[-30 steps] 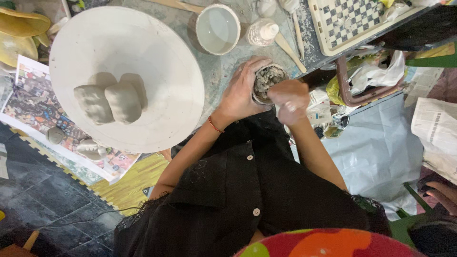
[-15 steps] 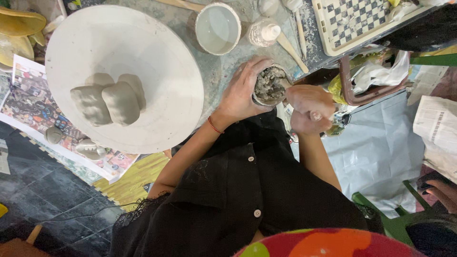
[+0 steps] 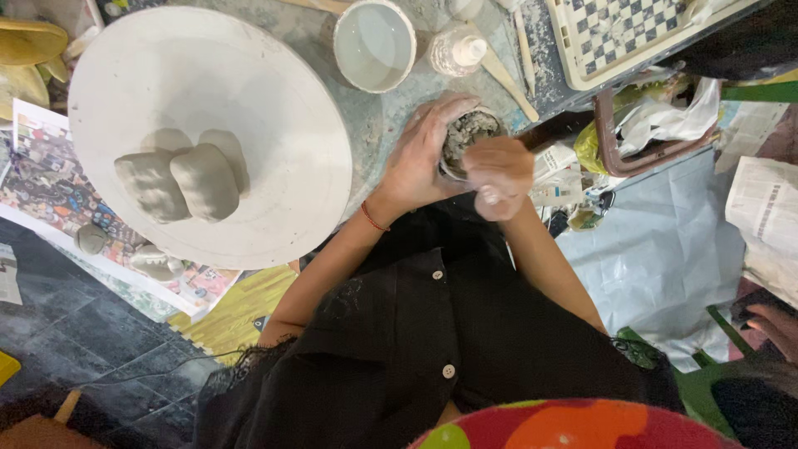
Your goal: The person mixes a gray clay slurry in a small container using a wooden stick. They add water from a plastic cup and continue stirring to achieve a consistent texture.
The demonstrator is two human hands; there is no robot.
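My left hand (image 3: 420, 162), a red thread at its wrist, is wrapped around a small round pot (image 3: 472, 131) filled with rough grey clay, at the near edge of the table. My right hand (image 3: 499, 175) hovers just right of the pot's rim, smeared with wet clay, its fingers bunched together. I cannot see whether anything is pinched between them. Further left, a big round white board (image 3: 249, 83) carries two smooth grey clay lumps (image 3: 204, 179) side by side.
A white bowl (image 3: 374, 43), a small bottle (image 3: 457, 51) and a wooden stick (image 3: 507, 79) lie behind the pot. A chequered tray (image 3: 615, 29) sits at the far right. Below are a blue sheet (image 3: 657, 258), newspaper (image 3: 765, 216) and another person's hand (image 3: 773, 328).
My right hand pulled away from the pot to the right, then came back beside its rim. My left hand kept its grip on the pot.
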